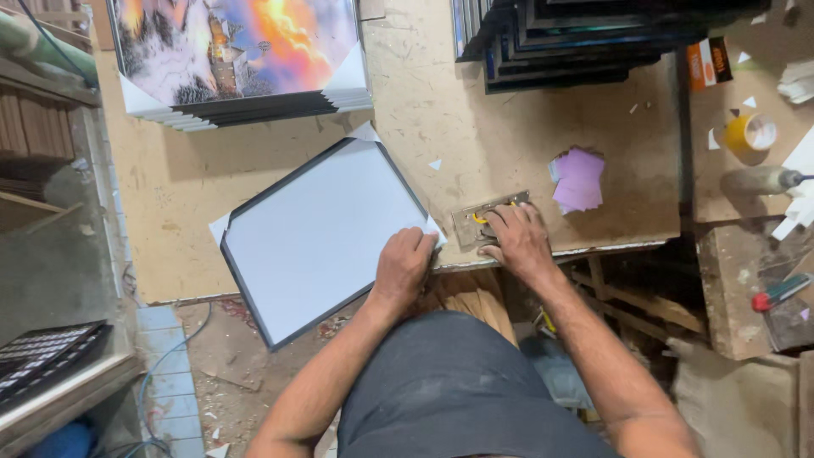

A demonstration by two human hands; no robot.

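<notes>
The dark grey shirt (pixel 454 390) of the person fills the bottom of the view, and the 2 bare forearms go up from it to the workbench (pixel 475 127).

The fingers of the left hand (pixel 403 265) are curled and pressed together over the near right corner of a black picture frame (pixel 318 233), which lies face down with its pale back showing. The thumb is hidden, so I cannot tell if it pinches the edge. The frame sits tilted on the bench, and its lower left part hangs over the bench edge above the floor. White cardboard protectors cover its corners.

The fingers of the right hand (pixel 515 242) are bent and slightly spread, and they press on a small metal tool with a yellow part (pixel 487 216), just beside the frame corner, at the bench edge. Whether they grip it I cannot tell.

Near this hand, to the right, lie some pink paper squares (pixel 579 180). Further up there is a stack of dark frames (pixel 577 42). At the top left is another stack of framed pictures with a castle and an orange sky (pixel 242 51). On a side table at the right stand a yellow tape roll (pixel 750 133) and a red-handled tool (pixel 780 293).
</notes>
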